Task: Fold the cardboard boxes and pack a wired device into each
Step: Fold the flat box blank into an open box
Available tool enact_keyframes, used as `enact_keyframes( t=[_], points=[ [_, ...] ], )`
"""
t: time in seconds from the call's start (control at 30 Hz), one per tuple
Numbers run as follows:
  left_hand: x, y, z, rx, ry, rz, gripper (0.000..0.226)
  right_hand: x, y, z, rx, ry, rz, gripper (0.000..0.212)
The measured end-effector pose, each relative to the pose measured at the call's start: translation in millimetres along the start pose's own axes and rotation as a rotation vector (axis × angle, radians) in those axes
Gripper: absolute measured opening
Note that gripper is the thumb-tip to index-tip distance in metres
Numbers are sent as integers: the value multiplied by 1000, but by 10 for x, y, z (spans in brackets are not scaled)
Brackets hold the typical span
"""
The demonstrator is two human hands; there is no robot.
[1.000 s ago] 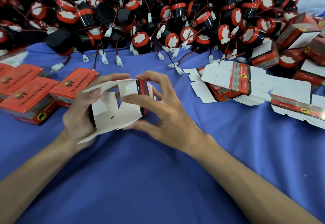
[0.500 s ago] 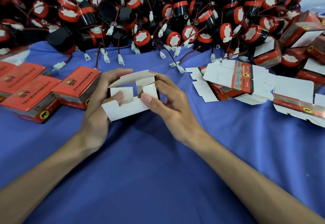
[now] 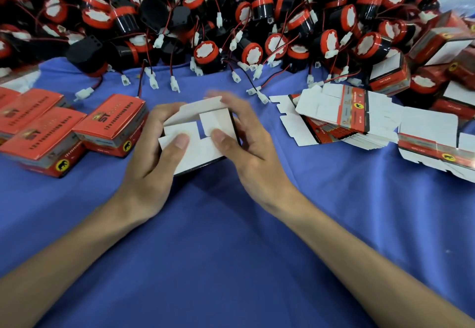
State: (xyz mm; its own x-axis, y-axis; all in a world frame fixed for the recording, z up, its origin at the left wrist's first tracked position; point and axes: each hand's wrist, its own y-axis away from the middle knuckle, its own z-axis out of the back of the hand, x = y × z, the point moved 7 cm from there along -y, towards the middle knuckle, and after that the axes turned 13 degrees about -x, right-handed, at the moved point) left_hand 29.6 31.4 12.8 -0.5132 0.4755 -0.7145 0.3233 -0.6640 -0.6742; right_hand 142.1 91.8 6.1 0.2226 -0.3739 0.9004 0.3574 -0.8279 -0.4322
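Both hands hold a small white-and-red cardboard box (image 3: 198,155) over the middle of the blue cloth-covered table (image 3: 231,250).
The left hand (image 3: 151,155) clasps the box's left side and the right hand (image 3: 249,147) its right, each thumb pressing a white side flap. The long tuck flap (image 3: 200,107) stands along the far edge, nearest the blurred right fingers. Closing it likely means folding it towards the body.

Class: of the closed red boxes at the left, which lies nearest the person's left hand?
The rightmost closed box, just beside the left hand that holds the half-folded box; the other closed boxes lie farther left.
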Motion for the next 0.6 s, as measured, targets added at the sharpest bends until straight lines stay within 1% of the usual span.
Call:
enact_keyframes(
  t=[0.07, 0.17, 0.27, 0.3, 0.4, 0.43, 0.47, 0.53, 0.57, 0.6],
  points=[
    [0, -23, 32, -30, 40, 15, 25, 7, -2, 3, 4, 28, 0, 34],
    [-10, -36, 54, -61, 33, 0, 23, 74, -5, 17, 22, 41, 20, 29],
    [-22, -12, 44, -56, 2, -34, 22, 86, 30, 19, 37, -8, -61, 23],
    [-39, -14, 41, -52, -12, -57, 23, 87, 38, 12, 27, -33, -96, 24],
    [-89, -26, 2, -8, -39, -121, 23, 66, 10, 15, -37, -70, -174, 45],
    [-91, -35, -7, 1, -41, -128, 23, 61, -3, 14, -46, -79, -187, 44],
    [-81, -38, -7, 4, -36, -122, 23, 49, -8, 7, -39, -86, -197, 38],
    [-45, -32, 5, 1, -6, -87, 25, 34, -14, 8, -14, -92, -195, 16],
    [-30, -31, 12, -1, 8, -74, 27, 45, -19, 16, -3, -91, -178, 10],
    [-21, -30, 14, 2, 15, -63, 30, 56, -18, 28, 4, -81, -154, 12]
  ],
)
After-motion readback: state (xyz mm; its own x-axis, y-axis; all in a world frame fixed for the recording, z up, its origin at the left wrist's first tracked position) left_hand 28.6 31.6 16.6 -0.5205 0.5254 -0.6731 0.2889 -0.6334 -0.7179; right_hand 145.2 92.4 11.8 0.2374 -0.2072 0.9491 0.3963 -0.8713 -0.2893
